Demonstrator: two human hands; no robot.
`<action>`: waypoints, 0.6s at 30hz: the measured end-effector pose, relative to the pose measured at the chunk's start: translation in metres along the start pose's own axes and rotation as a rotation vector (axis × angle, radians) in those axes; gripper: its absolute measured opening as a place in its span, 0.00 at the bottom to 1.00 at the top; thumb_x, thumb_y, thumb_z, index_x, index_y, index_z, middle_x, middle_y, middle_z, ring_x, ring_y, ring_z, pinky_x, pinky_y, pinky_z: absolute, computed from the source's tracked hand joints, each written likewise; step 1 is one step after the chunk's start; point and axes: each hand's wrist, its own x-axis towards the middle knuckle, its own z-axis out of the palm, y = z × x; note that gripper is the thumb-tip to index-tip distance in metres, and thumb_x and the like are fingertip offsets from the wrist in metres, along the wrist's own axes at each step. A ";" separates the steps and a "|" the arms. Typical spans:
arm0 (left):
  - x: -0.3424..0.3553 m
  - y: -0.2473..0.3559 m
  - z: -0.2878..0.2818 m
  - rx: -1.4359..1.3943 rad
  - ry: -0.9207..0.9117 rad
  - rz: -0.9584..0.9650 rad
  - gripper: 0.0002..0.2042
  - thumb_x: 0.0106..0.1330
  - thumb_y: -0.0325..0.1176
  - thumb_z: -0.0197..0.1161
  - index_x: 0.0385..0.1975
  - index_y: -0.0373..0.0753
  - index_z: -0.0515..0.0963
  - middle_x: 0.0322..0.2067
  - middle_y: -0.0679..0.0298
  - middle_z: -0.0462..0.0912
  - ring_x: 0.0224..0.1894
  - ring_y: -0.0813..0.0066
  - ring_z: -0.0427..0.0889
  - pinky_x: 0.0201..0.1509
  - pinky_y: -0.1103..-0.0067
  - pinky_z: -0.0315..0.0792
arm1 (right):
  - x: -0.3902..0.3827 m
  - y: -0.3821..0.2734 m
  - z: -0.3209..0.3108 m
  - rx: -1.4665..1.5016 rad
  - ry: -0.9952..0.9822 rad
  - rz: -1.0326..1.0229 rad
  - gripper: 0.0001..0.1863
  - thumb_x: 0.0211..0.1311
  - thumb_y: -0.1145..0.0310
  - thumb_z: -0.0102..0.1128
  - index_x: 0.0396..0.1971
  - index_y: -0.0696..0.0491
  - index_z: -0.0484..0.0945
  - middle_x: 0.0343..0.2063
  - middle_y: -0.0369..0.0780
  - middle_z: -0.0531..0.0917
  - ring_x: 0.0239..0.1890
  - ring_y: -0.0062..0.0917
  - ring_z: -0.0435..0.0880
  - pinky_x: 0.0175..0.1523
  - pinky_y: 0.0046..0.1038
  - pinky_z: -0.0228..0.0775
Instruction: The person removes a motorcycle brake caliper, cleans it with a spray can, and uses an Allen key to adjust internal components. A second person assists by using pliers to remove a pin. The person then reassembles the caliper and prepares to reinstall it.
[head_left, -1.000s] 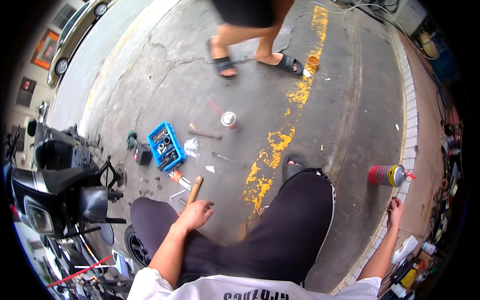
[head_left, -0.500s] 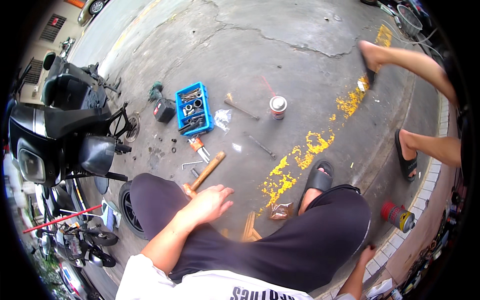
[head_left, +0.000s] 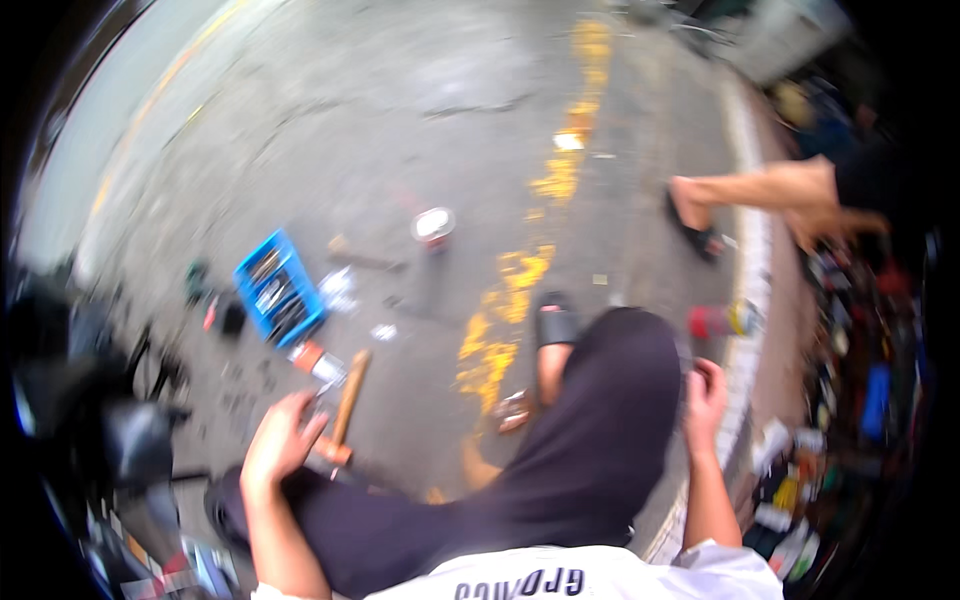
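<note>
The whole picture is blurred by motion. Over my left knee, my left hand (head_left: 283, 435) is held with its fingers apart and nothing in it. Just beside its fingertips lies a hammer (head_left: 351, 398) with a wooden handle, its head near my leg. An orange-and-clear pack of tools (head_left: 320, 362) lies past that hand. On the other side, my right hand (head_left: 706, 400) is raised beside my right knee, fingers loosely bent and apart, with nothing seen in it. A red can (head_left: 712, 321) with a yellow end lies on the ground just beyond it.
A blue divided tray (head_left: 318, 308) of metal parts stands left, near a parked motorbike (head_left: 135, 440). A spray can (head_left: 433, 230) stands mid-ground. A long metal rod (head_left: 370, 260) lies beside it. Another person's leg (head_left: 760, 188) is at right, by cluttered goods (head_left: 875, 400).
The view has swung to the right. My left hand has moved left, over the knee, and my right hand has come up from low beside my thigh. The other person has stepped.
</note>
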 end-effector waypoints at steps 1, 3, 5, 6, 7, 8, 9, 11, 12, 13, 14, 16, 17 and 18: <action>0.003 0.007 0.002 -0.080 -0.012 -0.010 0.19 0.64 0.32 0.67 0.53 0.30 0.78 0.46 0.46 0.84 0.49 0.53 0.84 0.55 0.66 0.76 | -0.001 0.002 -0.007 0.103 -0.011 0.008 0.12 0.72 0.70 0.55 0.52 0.56 0.75 0.38 0.36 0.81 0.34 0.16 0.78 0.40 0.22 0.76; 0.013 0.023 -0.001 -0.185 -0.054 -0.058 0.19 0.65 0.28 0.65 0.54 0.30 0.77 0.43 0.47 0.85 0.44 0.57 0.86 0.52 0.69 0.78 | -0.003 0.007 -0.016 0.101 -0.008 -0.017 0.12 0.72 0.72 0.55 0.51 0.58 0.75 0.38 0.37 0.83 0.34 0.19 0.83 0.35 0.22 0.79; 0.016 0.001 0.015 -0.139 0.065 0.059 0.18 0.65 0.26 0.64 0.55 0.29 0.76 0.39 0.50 0.86 0.39 0.62 0.87 0.46 0.71 0.79 | -0.011 0.020 -0.028 0.116 0.048 0.009 0.11 0.71 0.73 0.55 0.50 0.59 0.76 0.35 0.38 0.84 0.33 0.19 0.83 0.36 0.22 0.79; 0.019 -0.027 0.025 -0.022 0.165 0.178 0.19 0.65 0.25 0.63 0.55 0.28 0.75 0.38 0.52 0.86 0.37 0.64 0.87 0.43 0.72 0.80 | -0.015 0.033 -0.030 0.145 0.057 0.021 0.11 0.72 0.73 0.55 0.50 0.59 0.76 0.35 0.38 0.84 0.33 0.18 0.83 0.36 0.22 0.78; 0.023 -0.045 0.033 -0.085 0.104 0.119 0.18 0.67 0.27 0.63 0.55 0.29 0.75 0.36 0.54 0.85 0.35 0.68 0.86 0.38 0.74 0.79 | -0.020 0.049 -0.035 0.184 0.077 0.088 0.11 0.71 0.73 0.56 0.50 0.58 0.76 0.35 0.38 0.84 0.33 0.18 0.83 0.36 0.23 0.78; 0.029 -0.045 0.033 -0.144 0.034 0.049 0.17 0.68 0.28 0.62 0.54 0.29 0.76 0.35 0.56 0.84 0.33 0.72 0.85 0.34 0.76 0.78 | -0.029 0.070 -0.040 0.224 0.089 0.159 0.11 0.71 0.72 0.56 0.49 0.58 0.76 0.34 0.38 0.84 0.33 0.18 0.83 0.36 0.23 0.77; 0.022 -0.001 0.029 -0.076 0.002 0.069 0.18 0.70 0.34 0.62 0.55 0.30 0.77 0.39 0.54 0.86 0.39 0.66 0.85 0.42 0.72 0.78 | -0.043 0.104 -0.045 0.176 0.137 0.162 0.11 0.70 0.72 0.56 0.49 0.58 0.77 0.33 0.38 0.84 0.32 0.18 0.83 0.36 0.24 0.77; 0.009 0.039 0.021 -0.029 -0.048 0.061 0.21 0.73 0.40 0.62 0.58 0.31 0.77 0.45 0.50 0.87 0.47 0.58 0.85 0.51 0.66 0.77 | -0.064 0.135 -0.042 0.156 0.120 0.255 0.11 0.69 0.72 0.56 0.47 0.57 0.77 0.32 0.38 0.84 0.31 0.20 0.83 0.36 0.27 0.76; 0.013 0.039 0.023 -0.021 -0.083 0.046 0.22 0.72 0.40 0.63 0.60 0.32 0.76 0.46 0.49 0.87 0.48 0.56 0.86 0.52 0.66 0.77 | -0.076 0.148 -0.038 0.204 0.077 0.366 0.11 0.68 0.72 0.56 0.47 0.56 0.78 0.31 0.38 0.84 0.31 0.21 0.83 0.36 0.28 0.76; 0.017 0.042 0.016 0.029 -0.123 0.091 0.22 0.72 0.40 0.63 0.60 0.32 0.75 0.47 0.47 0.86 0.49 0.55 0.85 0.52 0.65 0.76 | -0.083 0.162 -0.027 0.186 0.005 0.404 0.12 0.67 0.71 0.56 0.48 0.56 0.78 0.31 0.39 0.84 0.31 0.21 0.82 0.37 0.28 0.77; 0.022 0.044 0.011 0.076 -0.157 0.131 0.23 0.72 0.40 0.63 0.61 0.32 0.75 0.47 0.45 0.86 0.50 0.54 0.85 0.53 0.65 0.76 | -0.087 0.174 -0.016 0.164 -0.072 0.435 0.13 0.66 0.71 0.57 0.49 0.56 0.78 0.32 0.39 0.84 0.31 0.21 0.82 0.38 0.28 0.78; 0.029 0.064 0.009 0.168 -0.152 0.163 0.23 0.71 0.40 0.63 0.60 0.33 0.75 0.47 0.43 0.85 0.50 0.52 0.85 0.54 0.64 0.76 | -0.096 0.182 0.004 0.067 -0.130 0.372 0.16 0.63 0.68 0.57 0.50 0.56 0.79 0.38 0.45 0.87 0.41 0.32 0.87 0.48 0.35 0.79; 0.025 0.077 0.009 0.217 -0.116 0.156 0.23 0.71 0.41 0.63 0.60 0.33 0.75 0.47 0.43 0.85 0.50 0.50 0.85 0.53 0.64 0.76 | -0.098 0.181 0.012 0.051 -0.147 0.338 0.17 0.64 0.67 0.57 0.50 0.57 0.79 0.42 0.47 0.87 0.46 0.36 0.86 0.52 0.36 0.78; 0.023 0.086 0.008 0.263 -0.082 0.149 0.23 0.70 0.41 0.63 0.59 0.34 0.75 0.46 0.43 0.85 0.49 0.49 0.85 0.53 0.64 0.76 | -0.099 0.177 0.017 0.031 -0.163 0.305 0.17 0.64 0.66 0.56 0.50 0.57 0.80 0.46 0.48 0.87 0.51 0.40 0.86 0.56 0.38 0.77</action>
